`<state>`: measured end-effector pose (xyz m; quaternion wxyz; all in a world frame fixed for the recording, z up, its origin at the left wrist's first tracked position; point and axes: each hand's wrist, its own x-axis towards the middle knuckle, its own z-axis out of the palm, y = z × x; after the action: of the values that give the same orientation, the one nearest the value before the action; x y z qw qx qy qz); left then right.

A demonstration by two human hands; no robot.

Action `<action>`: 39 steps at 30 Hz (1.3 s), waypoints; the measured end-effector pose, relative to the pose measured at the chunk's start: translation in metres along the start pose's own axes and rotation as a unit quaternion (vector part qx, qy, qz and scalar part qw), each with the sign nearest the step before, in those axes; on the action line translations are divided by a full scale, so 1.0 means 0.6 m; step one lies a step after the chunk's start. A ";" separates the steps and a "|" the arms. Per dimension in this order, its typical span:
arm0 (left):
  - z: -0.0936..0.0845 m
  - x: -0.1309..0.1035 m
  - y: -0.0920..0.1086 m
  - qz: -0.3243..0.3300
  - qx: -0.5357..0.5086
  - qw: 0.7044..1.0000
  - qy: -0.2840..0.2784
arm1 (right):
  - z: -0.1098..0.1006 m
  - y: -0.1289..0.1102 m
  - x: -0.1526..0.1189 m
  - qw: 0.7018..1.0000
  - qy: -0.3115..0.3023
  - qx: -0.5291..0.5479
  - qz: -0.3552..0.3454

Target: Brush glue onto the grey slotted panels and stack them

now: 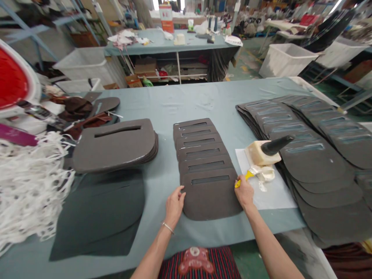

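Several dark grey slotted panels [207, 199] lie overlapped in a column, each slot showing. At the front panel's left edge, my left hand [175, 203] has its fingers bent, thumb and forefinger near the rim; whether it pinches the panel is too small to tell. My right hand [244, 192] holds a brush [246, 177] with a yellow handle beside the panel's right edge. The bristles rest by a blob of cream paste [266, 174] on a white sheet [279, 197]. Behind it lies a cream container [257, 154] with a black nozzle.
A stack of slotted panels [116, 145] sits at the left, above dark green sheets [101, 213]. White lacy material [31, 186] heaps at the far left. More overlapped panels [314, 162] cover the right side. Another table [171, 44] stands behind.
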<state>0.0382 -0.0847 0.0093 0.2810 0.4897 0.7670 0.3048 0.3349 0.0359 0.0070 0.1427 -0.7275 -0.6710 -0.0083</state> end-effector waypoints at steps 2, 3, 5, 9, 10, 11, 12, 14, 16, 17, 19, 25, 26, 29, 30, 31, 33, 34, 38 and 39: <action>-0.001 0.000 0.000 0.000 -0.004 1.000 -0.007 | 0.001 0.002 0.002 1.000 -0.009 0.003 0.000; -0.001 0.001 -0.001 0.000 -0.002 1.000 -0.010 | 0.001 0.003 0.003 1.000 -0.015 0.004 -0.002; -0.001 0.002 0.000 0.000 0.005 1.000 -0.015 | -0.001 0.003 0.004 1.000 -0.026 0.005 -0.005; -0.001 0.005 0.004 0.004 0.016 1.000 -0.022 | -0.006 0.001 0.005 0.999 -0.036 0.012 -0.017; -0.002 0.005 0.005 0.006 0.018 1.000 -0.023 | -0.007 0.000 0.006 0.999 -0.035 0.013 -0.017; -0.002 0.004 0.005 0.006 0.020 0.999 -0.024 | -0.007 -0.002 0.006 0.999 -0.031 0.014 -0.016; -0.003 0.002 0.005 0.006 0.022 0.999 -0.024 | -0.007 -0.003 0.006 0.999 -0.026 0.015 -0.014; -0.003 -0.002 0.002 0.004 0.025 0.999 -0.020 | -0.005 -0.007 0.007 1.000 -0.017 0.021 -0.013; -0.001 -0.007 -0.004 -0.001 0.024 1.000 -0.013 | -0.004 -0.010 0.007 0.999 -0.017 0.027 -0.016; 0.000 -0.008 -0.008 -0.004 0.024 1.000 -0.011 | -0.003 -0.011 0.008 0.999 -0.020 0.030 -0.016; 0.002 -0.009 -0.015 -0.009 0.026 1.000 -0.009 | -0.002 -0.012 0.009 0.999 -0.025 0.034 -0.012; 0.003 -0.007 -0.021 -0.005 0.039 0.999 0.001 | -0.004 -0.006 0.013 0.998 -0.029 0.055 -0.016; 0.002 -0.007 -0.020 -0.006 0.034 0.999 0.001 | -0.004 -0.004 0.015 0.998 -0.031 0.057 -0.017; 0.002 -0.008 -0.017 -0.006 0.023 1.000 0.001 | -0.007 -0.002 0.018 0.997 -0.039 0.057 -0.018; 0.002 -0.008 -0.015 -0.005 0.024 1.000 0.002 | -0.009 -0.001 0.019 0.997 -0.043 0.055 -0.017; 0.002 -0.008 -0.014 -0.005 0.029 1.000 0.004 | -0.010 -0.001 0.020 0.997 -0.050 0.052 -0.016; 0.002 -0.009 -0.011 -0.007 0.044 0.999 0.008 | -0.012 -0.002 0.021 0.997 -0.062 0.047 -0.016; 0.003 -0.009 -0.010 -0.009 0.052 0.999 0.008 | -0.013 -0.003 0.021 0.997 -0.065 0.045 -0.016; 0.004 -0.011 -0.003 -0.011 0.068 0.998 0.004 | -0.014 -0.005 0.020 0.997 -0.068 0.036 -0.013; 0.004 -0.011 -0.001 -0.010 0.072 0.997 0.003 | -0.014 -0.005 0.020 0.997 -0.068 0.032 -0.013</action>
<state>0.0420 -0.0906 0.0082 0.2458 0.5004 0.7925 0.2472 0.3347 0.0460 0.0181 0.1203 -0.7128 -0.6883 0.0608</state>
